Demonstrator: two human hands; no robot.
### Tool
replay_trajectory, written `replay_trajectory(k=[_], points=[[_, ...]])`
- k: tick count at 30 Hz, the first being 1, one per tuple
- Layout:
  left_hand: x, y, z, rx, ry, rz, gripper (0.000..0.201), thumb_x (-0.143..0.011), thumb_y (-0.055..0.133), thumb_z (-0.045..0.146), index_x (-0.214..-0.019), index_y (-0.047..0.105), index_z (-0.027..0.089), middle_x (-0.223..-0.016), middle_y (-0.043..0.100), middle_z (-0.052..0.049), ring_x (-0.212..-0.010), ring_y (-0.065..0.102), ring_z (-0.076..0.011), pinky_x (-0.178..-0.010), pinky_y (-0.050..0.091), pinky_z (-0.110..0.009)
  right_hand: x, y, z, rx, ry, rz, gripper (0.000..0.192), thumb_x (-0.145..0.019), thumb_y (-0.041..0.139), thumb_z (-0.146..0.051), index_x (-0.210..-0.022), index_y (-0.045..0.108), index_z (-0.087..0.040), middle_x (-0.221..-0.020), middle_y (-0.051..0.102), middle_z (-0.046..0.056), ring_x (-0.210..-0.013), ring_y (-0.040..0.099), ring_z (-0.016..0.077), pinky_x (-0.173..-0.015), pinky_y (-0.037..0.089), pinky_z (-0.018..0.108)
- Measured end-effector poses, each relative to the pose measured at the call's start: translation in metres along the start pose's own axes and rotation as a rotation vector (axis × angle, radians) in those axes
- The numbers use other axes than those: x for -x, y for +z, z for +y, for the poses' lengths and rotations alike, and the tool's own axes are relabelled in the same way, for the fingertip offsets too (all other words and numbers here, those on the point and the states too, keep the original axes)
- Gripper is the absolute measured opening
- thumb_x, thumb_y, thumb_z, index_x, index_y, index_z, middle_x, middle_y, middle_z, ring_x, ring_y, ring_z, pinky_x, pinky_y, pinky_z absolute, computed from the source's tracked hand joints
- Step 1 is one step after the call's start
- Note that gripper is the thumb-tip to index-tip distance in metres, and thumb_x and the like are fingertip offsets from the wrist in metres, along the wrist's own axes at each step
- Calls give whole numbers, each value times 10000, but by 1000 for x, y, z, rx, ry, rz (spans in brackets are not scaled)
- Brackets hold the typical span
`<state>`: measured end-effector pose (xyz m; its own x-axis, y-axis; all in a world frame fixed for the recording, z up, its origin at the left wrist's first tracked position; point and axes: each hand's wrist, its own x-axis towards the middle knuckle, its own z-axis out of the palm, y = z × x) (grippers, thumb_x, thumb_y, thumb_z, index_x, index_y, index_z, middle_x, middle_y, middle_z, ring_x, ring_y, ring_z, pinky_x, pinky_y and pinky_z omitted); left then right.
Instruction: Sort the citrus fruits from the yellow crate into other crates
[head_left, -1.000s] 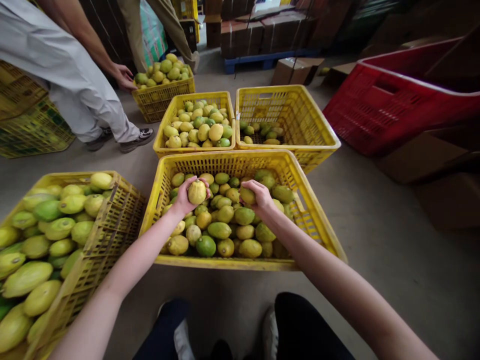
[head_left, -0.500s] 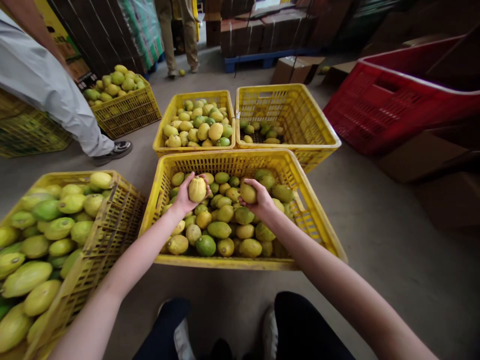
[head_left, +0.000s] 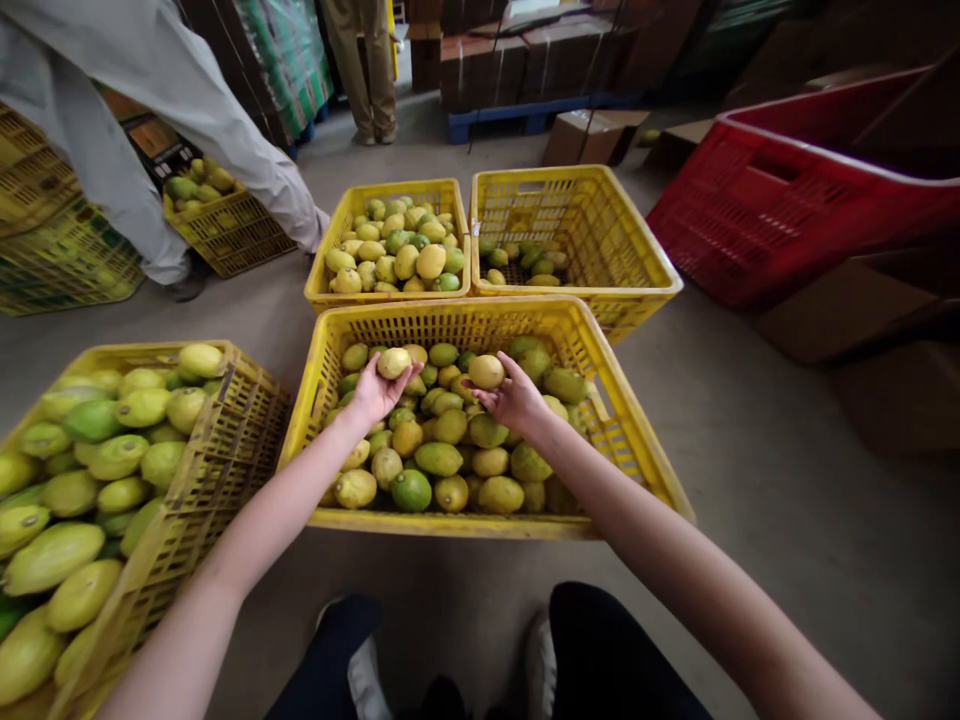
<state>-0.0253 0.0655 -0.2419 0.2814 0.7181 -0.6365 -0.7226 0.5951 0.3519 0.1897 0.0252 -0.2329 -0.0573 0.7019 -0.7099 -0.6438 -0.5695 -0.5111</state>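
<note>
Over the near yellow crate (head_left: 450, 522), each of my hands holds one lemon. My left hand (head_left: 377, 392) cradles a pale yellow lemon (head_left: 394, 363) on its upturned fingers. A second yellow lemon (head_left: 487, 372) rests in my right hand (head_left: 517, 400), between thumb and fingers. Below them the crate is filled with yellow and greenish lemons (head_left: 439, 459), one of them a deeper green (head_left: 411, 491). The two held fruits are apart from each other, a short way above the pile.
Behind stand a yellow crate of lemons (head_left: 313, 290) and another with only a few at its bottom (head_left: 637, 235). A heaped crate (head_left: 217, 440) is at left, a red crate (head_left: 787, 220) at right. A person in grey trousers (head_left: 217, 110) is at upper left.
Both lemons have been turned in my hands, and my fingers have loosened and spread under them. The person in grey trousers has stepped to the right, partly covering the far left crate.
</note>
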Motion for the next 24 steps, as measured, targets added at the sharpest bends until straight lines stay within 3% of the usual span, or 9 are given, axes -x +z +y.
replay_trajectory(k=[7, 12, 15, 20, 24], points=[[1, 1, 0, 38, -47, 36, 549, -1038, 316, 491, -1354, 519, 90, -928, 693, -152, -790, 734, -201, -505, 589, -178, -7, -4, 1, 31, 5, -66, 405, -995, 490, -478, -931, 653, -113, -658, 720, 94, -441, 615, 125, -400, 515, 181], [4, 2, -3, -35, -46, -9, 495, -1044, 335, 469, -1262, 584, 100, -800, 686, -97, -571, 648, -132, -441, 542, -158, -14, -7, 6, 19, -100, -133, 198, -975, 576, -314, -849, 665, -190, -686, 723, 22, -561, 658, 117, -555, 585, 202], [3, 3, -5, -77, 31, -32, 459, -1043, 366, 452, -1224, 601, 101, -777, 690, -86, -572, 644, -136, -480, 565, -183, -20, -9, 11, 37, -183, -197, 72, -869, 712, -229, -811, 671, -222, -745, 727, 3, -661, 674, 123, -641, 598, 222], [-2, -2, -7, -186, 129, -98, 342, -991, 546, 389, -1174, 627, 112, -952, 722, -119, -802, 717, -183, -674, 621, -240, -24, -12, 17, 106, -367, -264, 355, -599, 913, -236, -827, 641, -240, -853, 709, -16, -789, 681, 148, -734, 605, 272], [-7, -9, -13, -420, 279, -117, 284, -846, 760, 273, -1084, 660, 154, -989, 715, -85, -899, 716, -201, -786, 605, -281, -24, -14, 19, 357, -577, -144, 549, -500, 946, -363, -908, 599, -244, -813, 687, -25, -728, 661, 162, -691, 591, 304]])
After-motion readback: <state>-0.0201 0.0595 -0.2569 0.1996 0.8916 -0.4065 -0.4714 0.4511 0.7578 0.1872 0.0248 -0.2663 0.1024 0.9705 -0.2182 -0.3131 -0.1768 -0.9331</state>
